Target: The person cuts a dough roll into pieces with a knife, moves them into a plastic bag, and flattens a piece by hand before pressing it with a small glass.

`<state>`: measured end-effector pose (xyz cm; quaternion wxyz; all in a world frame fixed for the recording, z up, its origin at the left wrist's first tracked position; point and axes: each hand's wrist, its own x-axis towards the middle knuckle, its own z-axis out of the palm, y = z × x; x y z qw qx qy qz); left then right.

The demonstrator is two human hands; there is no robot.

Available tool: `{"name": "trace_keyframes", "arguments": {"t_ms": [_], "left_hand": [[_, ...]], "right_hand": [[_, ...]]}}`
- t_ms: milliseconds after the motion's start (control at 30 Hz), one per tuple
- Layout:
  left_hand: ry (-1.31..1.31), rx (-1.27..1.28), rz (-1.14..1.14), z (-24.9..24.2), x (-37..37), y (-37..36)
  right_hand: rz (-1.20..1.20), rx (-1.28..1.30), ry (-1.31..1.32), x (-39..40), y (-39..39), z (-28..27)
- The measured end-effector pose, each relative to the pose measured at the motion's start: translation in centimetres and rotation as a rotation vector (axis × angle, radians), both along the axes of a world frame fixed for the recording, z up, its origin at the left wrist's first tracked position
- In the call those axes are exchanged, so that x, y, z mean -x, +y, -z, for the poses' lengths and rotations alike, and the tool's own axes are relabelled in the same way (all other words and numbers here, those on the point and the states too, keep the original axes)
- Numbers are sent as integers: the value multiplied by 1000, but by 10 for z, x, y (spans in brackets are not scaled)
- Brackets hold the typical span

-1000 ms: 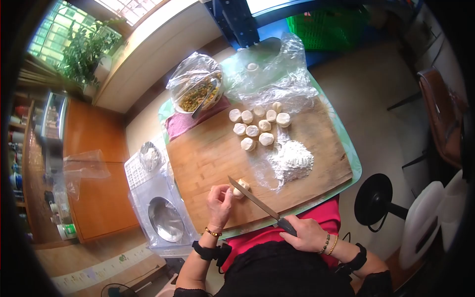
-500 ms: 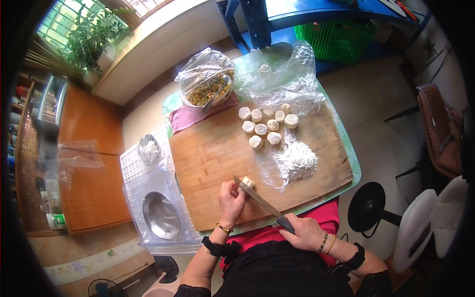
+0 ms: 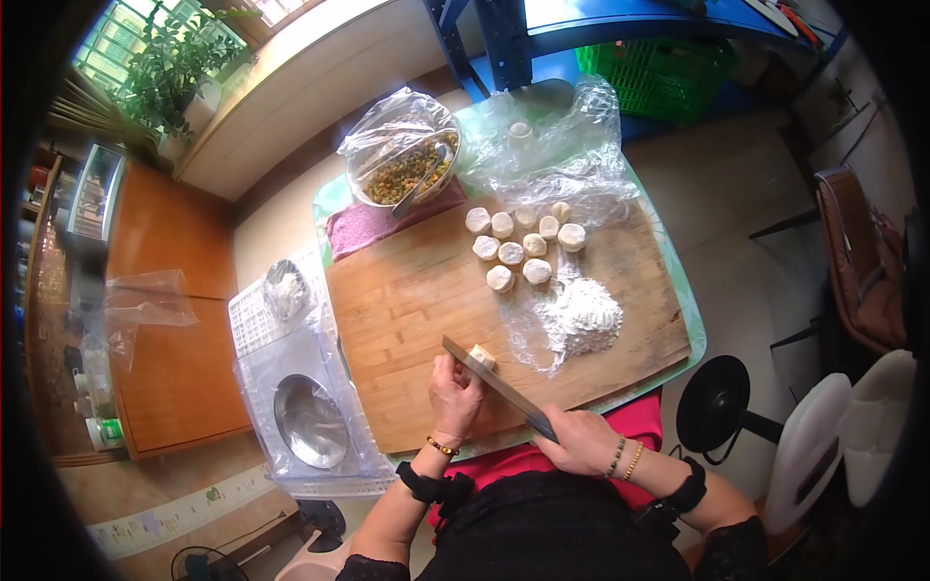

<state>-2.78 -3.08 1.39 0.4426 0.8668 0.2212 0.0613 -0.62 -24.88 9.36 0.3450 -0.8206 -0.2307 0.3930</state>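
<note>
In my right hand [image 3: 579, 441] is a kitchen knife [image 3: 496, 384], its fingers wrapped round the dark handle. The long blade slants up to the left, crossing a small pale piece of dough [image 3: 481, 356] on the wooden board [image 3: 397, 320]. My left hand [image 3: 453, 399] is closed at the near side of the blade, its curled fingers against the dough; the blade hides part of that contact. Farther back on the board sit several floured dough pieces [image 3: 511, 253], beside a heap of white flour [image 3: 585, 318].
Behind the board, a bowl of chopped filling [image 3: 407, 174] with a spoon stands on a pink cloth [image 3: 363, 229], near crumpled plastic wrap [image 3: 552, 160]. At left are a metal bowl [image 3: 312, 421] and a smaller flour bowl [image 3: 288, 290]. A stool [image 3: 715, 402] stands at right.
My right hand has pushed the knife forward and to the left, so its tip reaches farther past the dough. My left hand stays nearly in place.
</note>
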Motion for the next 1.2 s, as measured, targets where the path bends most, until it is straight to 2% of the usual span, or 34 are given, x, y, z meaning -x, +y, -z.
{"name": "trace_keyframes", "arguments": {"t_ms": [200,300,367,600,667,700,767,800,867,900,967,1000,1033,1100,1133,1200], "left_hand": [[-20,-71,13,12,5,3],[-84,-199,69,12,6,5],[-55,-41,65,10,6,7],[59,99,52,4,7,17],[19,-265,155,-8,4,17],[17,-267,160,-20,0,13],[-80,-529,342,-43,-11,6],[-81,-532,343,-43,-17,5],[-172,-549,508,-34,-29,3],[-175,-549,516,-28,-36,5],[-5,-353,604,-13,-50,11],[-1,-251,577,-7,-57,13],[-2,-251,588,-3,-60,13],[-27,-169,464,-16,-72,4],[37,-167,493,-23,-76,-4],[-15,-183,527,-14,-80,-21]], "right_hand": [[23,-9,-70,-9,28,30],[73,-45,-86,-7,26,31],[163,-102,-87,-5,19,34],[262,-121,-86,-1,-5,17],[323,-212,-100,0,-17,17],[328,-214,-101,1,-23,15],[368,-255,-35,4,-33,8],[369,-258,-36,6,-37,5],[395,-240,7,10,-45,1],[404,-241,5,13,-49,1],[449,-278,-30,19,-58,0],[461,-277,-32,20,-62,-2],[487,-271,-15,21,-66,-7],[524,-271,1,22,-73,-11],[566,-286,1,24,-77,-12],[635,-303,18,25,-82,-13]]}}
